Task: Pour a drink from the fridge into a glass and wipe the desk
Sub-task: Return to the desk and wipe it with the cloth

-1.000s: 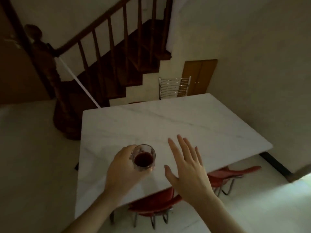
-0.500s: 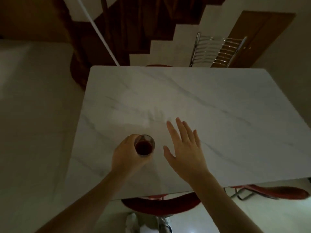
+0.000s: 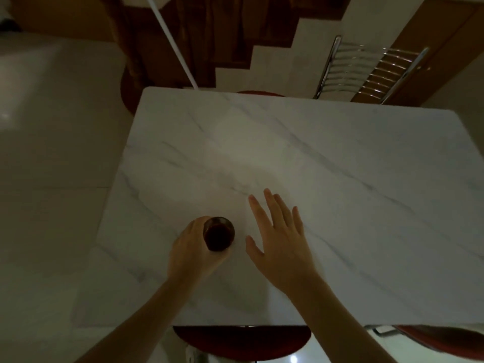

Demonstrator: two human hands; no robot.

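White marble table (image 3: 327, 179) fills most of the head view, grey veining, rounded far-right corner. Floor (image 3: 47, 153) is pale tile on the left side. Dark wooden staircase (image 3: 209, 35) sits beyond the table's far edge, with a white rod (image 3: 172, 40) leaning diagonally across it down to the far-left corner area. Brown door (image 3: 445, 48) at far right. Chrome slatted chair back (image 3: 366, 72) stands just past the far edge, right of centre. Red chair seat (image 3: 241, 341) tucked under the near edge at centre; a second red seat (image 3: 445, 341) pokes out at the near-right.

Left hand (image 3: 191, 247) comes in from the near edge, fingers wrapped round the glass (image 3: 218, 233) from its left side. Glass is upright, near the table's near-left part, holding dark red liquid. Cannot tell whether its base touches the top or sits just above it.

Right hand (image 3: 280, 239) is just beside the glass on the right, not touching it: palm down over the tabletop, fingers straight and slightly spread, thumb out toward the glass, holding nothing. Contact with the surface not resolvable.
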